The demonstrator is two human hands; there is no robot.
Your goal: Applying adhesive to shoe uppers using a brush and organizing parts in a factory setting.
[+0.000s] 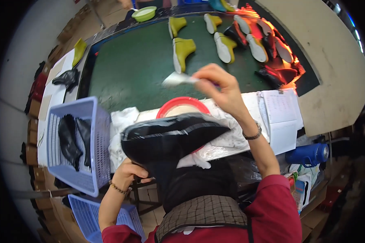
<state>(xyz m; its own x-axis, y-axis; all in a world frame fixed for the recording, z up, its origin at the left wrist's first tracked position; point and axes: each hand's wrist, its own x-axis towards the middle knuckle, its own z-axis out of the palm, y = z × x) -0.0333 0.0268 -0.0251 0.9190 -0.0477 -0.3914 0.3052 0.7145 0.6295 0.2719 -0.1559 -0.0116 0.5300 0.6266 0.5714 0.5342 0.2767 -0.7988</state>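
Note:
My left hand (130, 173) is closed on a black boot (170, 141), held in front of me with its sole side turned up. Wet-looking white streaks run along the boot's bottom edge. Above it, my right hand (221, 85) pinches a brush (175, 79) with pale bristles, slightly blurred and apart from the boot. Partly hidden behind the boot stands a red-rimmed bowl (163, 111) with an off-white content. White-stained cloth or sheeting (231, 139) lies beside the bowl on the bench.
A green belt (129, 69) carries several yellow-green shoe lasts (185, 50) with white bottoms. Orange light glows over dark boots (278, 75) at right. A lilac crate (94, 150) holds black boot pieces (70, 139). Papers (280, 107) and a blue jug (308, 155) stand right.

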